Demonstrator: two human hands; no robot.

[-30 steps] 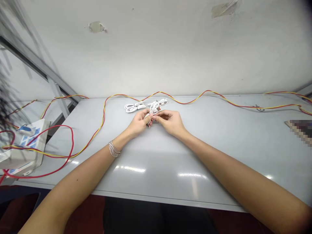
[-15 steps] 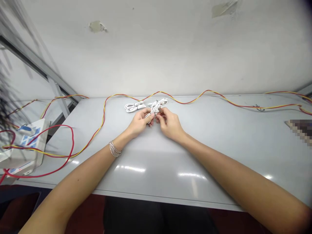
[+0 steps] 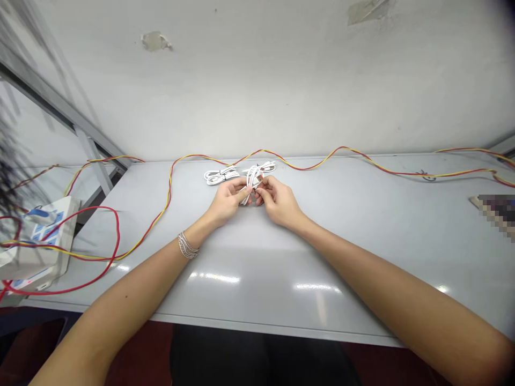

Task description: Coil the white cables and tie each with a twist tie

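Here, the left hand (image 3: 229, 201) and right hand (image 3: 279, 202) met at center frame, both pinching a looped white cable (image 3: 251, 182) between thumbs and fingers. A silver chain bracelet (image 3: 188, 245) circled the left wrist. On the gray surface (image 3: 330, 257), a second coiled white cable (image 3: 220, 175) lay near the hands at 11 o'clock, a twisted red-and-yellow wire (image 3: 169, 187) snaked past at 12 o'clock, and a white box with blue labels (image 3: 48, 228) sat at 9 o'clock, crossed by a red wire (image 3: 118, 236).

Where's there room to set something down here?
Most room: grey tabletop between the left hand, right hand and near edge. Crowded: the white cables at the hands, and far left, by the white box and red wire.
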